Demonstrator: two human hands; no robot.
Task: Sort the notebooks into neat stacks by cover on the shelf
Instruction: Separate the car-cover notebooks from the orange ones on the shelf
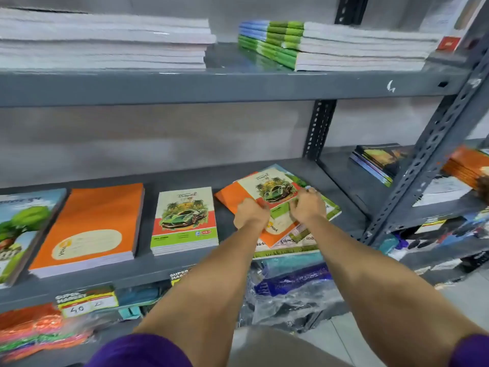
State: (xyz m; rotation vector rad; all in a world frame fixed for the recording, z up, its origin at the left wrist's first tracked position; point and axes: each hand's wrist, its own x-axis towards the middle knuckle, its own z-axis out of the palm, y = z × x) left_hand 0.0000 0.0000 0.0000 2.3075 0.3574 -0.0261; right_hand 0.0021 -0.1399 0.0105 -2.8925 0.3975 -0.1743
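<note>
On the grey middle shelf (185, 266) lie three neat stacks: tree-cover notebooks (23, 229) at far left, orange notebooks (90, 229), and green-car notebooks (185, 218). To their right sits a messy mixed pile (285, 234) with a green-car notebook (272, 186) on top of an orange one (230, 197). My left hand (250, 214) grips the near left edge of that top car notebook. My right hand (308, 203) holds its near right edge, fingers curled.
The upper shelf (238, 86) carries a pale stack (103, 41) and a green-spined stack (330, 46). A slotted upright post (428, 165) stands right of the pile. Plastic-wrapped packs (291, 295) and price labels (87, 303) fill the level below.
</note>
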